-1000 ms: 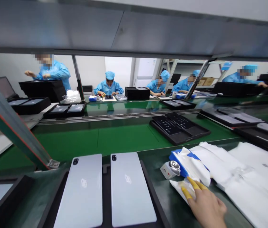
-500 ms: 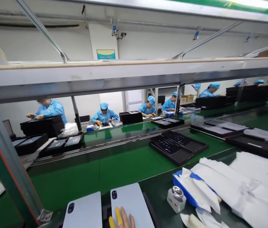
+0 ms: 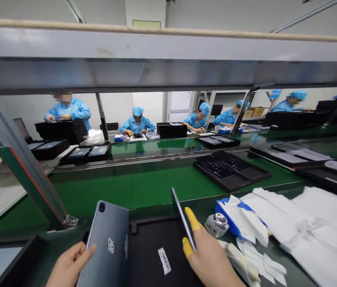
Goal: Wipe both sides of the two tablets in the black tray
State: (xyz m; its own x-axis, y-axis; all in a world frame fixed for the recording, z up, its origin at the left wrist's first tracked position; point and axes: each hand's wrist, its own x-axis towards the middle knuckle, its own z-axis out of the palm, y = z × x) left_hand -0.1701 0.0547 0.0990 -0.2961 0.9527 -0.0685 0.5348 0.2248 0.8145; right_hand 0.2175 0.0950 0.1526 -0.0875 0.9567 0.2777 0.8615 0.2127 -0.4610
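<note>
My left hand [image 3: 69,263] grips the lower left edge of a grey tablet [image 3: 107,243], tilted up with its back and camera facing me. My right hand [image 3: 208,257], with yellow finger cots on two fingers, holds a second tablet [image 3: 183,217] raised on edge, so only its thin side shows. Below both lies a black tray [image 3: 149,247], its right recess bare except for a small white label [image 3: 164,261].
A small white block with a metal knob [image 3: 216,224], a blue holder [image 3: 231,217] and white cloths [image 3: 300,223] lie to the right. The green conveyor [image 3: 144,183] carries a black tray [image 3: 231,169]. A slanted frame post [image 3: 22,167] stands left. Workers in blue sit beyond.
Both tablets lay flat in the tray before; now each hand has lifted one, the left tilted up, the right turned on edge. My right hand came over from the cloths.
</note>
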